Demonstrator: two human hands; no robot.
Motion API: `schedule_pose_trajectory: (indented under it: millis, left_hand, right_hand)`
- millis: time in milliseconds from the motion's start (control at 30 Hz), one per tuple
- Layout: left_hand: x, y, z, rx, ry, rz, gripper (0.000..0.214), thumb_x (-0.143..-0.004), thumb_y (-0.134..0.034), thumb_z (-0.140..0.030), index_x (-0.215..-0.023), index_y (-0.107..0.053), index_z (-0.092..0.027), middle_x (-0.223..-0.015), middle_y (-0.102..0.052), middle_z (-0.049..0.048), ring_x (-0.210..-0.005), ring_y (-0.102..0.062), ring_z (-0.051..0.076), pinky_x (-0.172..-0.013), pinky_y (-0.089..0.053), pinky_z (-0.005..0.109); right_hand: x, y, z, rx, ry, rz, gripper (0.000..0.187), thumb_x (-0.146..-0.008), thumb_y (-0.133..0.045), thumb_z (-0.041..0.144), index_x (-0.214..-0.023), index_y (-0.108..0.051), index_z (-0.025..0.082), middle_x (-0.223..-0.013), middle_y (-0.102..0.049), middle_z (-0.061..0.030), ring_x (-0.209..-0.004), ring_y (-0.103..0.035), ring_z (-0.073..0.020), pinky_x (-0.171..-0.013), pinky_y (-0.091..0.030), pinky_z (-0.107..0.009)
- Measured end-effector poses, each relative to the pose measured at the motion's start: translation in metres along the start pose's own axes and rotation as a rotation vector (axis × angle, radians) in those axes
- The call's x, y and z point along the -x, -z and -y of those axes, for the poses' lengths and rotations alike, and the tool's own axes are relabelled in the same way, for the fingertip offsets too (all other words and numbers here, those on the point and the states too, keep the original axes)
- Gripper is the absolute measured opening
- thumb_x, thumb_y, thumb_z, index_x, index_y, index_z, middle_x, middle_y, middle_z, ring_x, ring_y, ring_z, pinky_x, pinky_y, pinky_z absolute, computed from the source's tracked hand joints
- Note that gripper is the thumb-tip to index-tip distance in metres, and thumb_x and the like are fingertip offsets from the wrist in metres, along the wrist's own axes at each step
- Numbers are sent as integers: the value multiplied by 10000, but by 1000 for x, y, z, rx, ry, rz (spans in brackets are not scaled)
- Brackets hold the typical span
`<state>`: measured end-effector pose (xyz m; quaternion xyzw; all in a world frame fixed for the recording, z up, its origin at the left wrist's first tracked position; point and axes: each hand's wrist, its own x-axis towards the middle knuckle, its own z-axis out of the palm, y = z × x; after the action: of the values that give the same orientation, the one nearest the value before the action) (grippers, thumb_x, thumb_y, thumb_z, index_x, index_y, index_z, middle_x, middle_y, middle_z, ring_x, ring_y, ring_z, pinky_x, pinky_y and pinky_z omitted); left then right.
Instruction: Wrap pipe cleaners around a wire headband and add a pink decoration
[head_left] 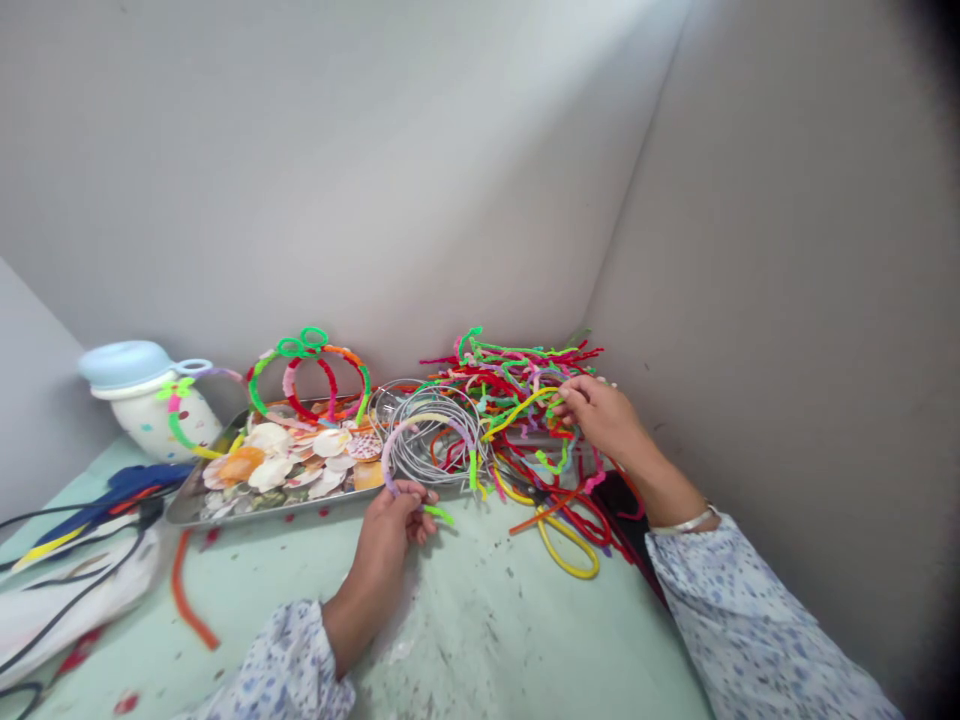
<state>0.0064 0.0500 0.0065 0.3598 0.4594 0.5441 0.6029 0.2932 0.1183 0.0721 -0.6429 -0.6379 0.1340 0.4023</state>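
My left hand (394,520) is closed on the end of a headband wrapped in lilac pipe cleaner (420,432), which arches up over a bundle of bare metal headbands (431,440). A short green pipe cleaner end (440,514) sticks out by its fingers. My right hand (604,415) reaches into a tangled heap of coloured pipe cleaners (517,385) in the corner, fingers pinched on a yellow pipe cleaner (517,410).
A metal tray (225,505) holds seashells (274,460) and finished headbands (311,375). A white jar with a blue lid (142,400) stands at far left. A glue gun with cables (105,500) and an orange pipe cleaner (187,600) lie on the green table. Walls close in behind and right.
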Motion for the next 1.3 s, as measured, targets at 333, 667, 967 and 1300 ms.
schedule_pose_trajectory:
  millis: [333, 667, 967, 1300]
  left_hand:
    - [2, -1, -2, 5, 1, -6, 143, -668, -593, -216, -785, -536, -158, -748, -656, 3, -456, -539, 82, -430, -391, 200]
    - [2, -1, -3, 12, 0, -23, 149, -641, -602, -225, -759, -537, -162, -723, -657, 5, -449, -539, 86, -428, -386, 201]
    - [4, -2, -1, -53, -23, -55, 135, -643, -576, -199, -771, -549, -167, -733, -658, 8, -440, -543, 89, -418, -384, 202]
    - [1, 4, 1, -91, -70, -66, 128, -654, -565, -199, -778, -555, -169, -654, -625, -27, -432, -527, 83, -420, -364, 192]
  right_hand:
    - [-7, 2, -9, -99, -36, -72, 174, -912, -406, 284, -894, -553, 193, -788, -721, -50, -645, -692, -155, -596, -526, -243]
    - [3, 4, -11, 179, 27, 241, 164, -737, -519, 76, -758, -636, 189, -656, -677, 18, -598, -598, -125, -554, -400, -201]
    - [7, 11, -7, 305, -19, 313, 277, -656, -519, 16, -769, -702, 189, -724, -703, -3, -666, -603, -144, -589, -394, -209]
    - [-3, 6, -11, 125, -163, 210, 336, -798, -382, 78, -915, -692, 135, -736, -742, -59, -668, -693, -154, -582, -491, -205]
